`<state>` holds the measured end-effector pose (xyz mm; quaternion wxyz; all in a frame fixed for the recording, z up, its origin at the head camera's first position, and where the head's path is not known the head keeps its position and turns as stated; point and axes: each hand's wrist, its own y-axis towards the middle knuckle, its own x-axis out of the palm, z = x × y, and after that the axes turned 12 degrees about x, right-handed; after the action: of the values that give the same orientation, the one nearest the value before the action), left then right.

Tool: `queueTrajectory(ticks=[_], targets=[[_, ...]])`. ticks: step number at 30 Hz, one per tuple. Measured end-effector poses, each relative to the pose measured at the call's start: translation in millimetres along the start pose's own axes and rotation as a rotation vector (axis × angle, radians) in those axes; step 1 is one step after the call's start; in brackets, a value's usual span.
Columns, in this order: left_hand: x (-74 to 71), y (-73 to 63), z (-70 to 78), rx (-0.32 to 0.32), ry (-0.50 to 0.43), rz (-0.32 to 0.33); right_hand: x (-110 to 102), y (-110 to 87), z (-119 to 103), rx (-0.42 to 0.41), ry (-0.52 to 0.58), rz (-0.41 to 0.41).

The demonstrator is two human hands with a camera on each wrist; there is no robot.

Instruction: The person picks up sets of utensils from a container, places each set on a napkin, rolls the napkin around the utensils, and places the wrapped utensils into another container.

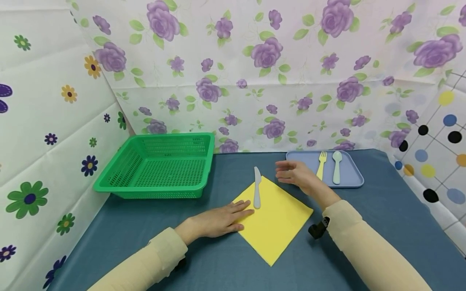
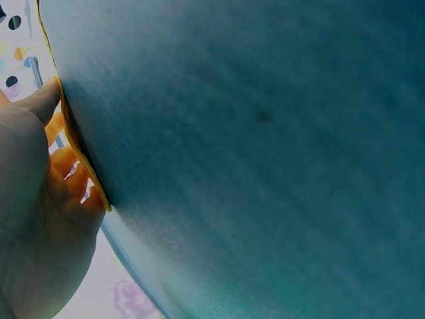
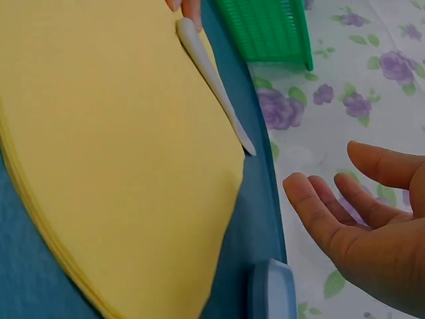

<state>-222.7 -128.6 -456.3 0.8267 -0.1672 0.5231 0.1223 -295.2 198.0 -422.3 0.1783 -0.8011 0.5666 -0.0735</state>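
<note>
Yellow square folded cloth (image 1: 282, 222) lies on the blue-grey table cover (image 1: 218, 262), one corner toward 6 o'clock; stacked layers show at its edge in the right wrist view. Clock centred on it, 12 away from the person.

Pale grey, slim table knife (image 1: 257, 190) at 11 o'clock: handle on the cloth, blade toward 12, tip past the edge.

Left hand (image 1: 220, 221) at 9: fingers straight, slightly spread, fingertips resting on the cloth, close beside the knife handle. Thumb at the cloth's edge.

Right hand (image 1: 299, 174) at 1, raised: fingers loosely bent, wide gap to the thumb, holding nothing; close to the tray.

Light blue, rounded rectangular tray (image 1: 354, 180) between 1 and 2. On it, yellow fork (image 1: 321, 163), tines toward 12, and pale mint-green spoon (image 1: 336, 167) to the fork's 3 o'clock side, bowl toward 12.

Green perforated rectangular basket (image 1: 156, 194) at 10, well apart from the tray.

Count: one cloth, one knife, one fork, one spoon, one tray, one basket, two hands.

Purple-rose white curtain (image 1: 240, 117) at 12, behind everything.
</note>
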Motion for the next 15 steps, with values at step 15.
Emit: queueTrajectory(ticks=[15], targets=[[0.7,-0.7,0.6,0.003,0.000,-0.003,-40.2,-13.9,-7.9,-0.025,0.037,0.044]])
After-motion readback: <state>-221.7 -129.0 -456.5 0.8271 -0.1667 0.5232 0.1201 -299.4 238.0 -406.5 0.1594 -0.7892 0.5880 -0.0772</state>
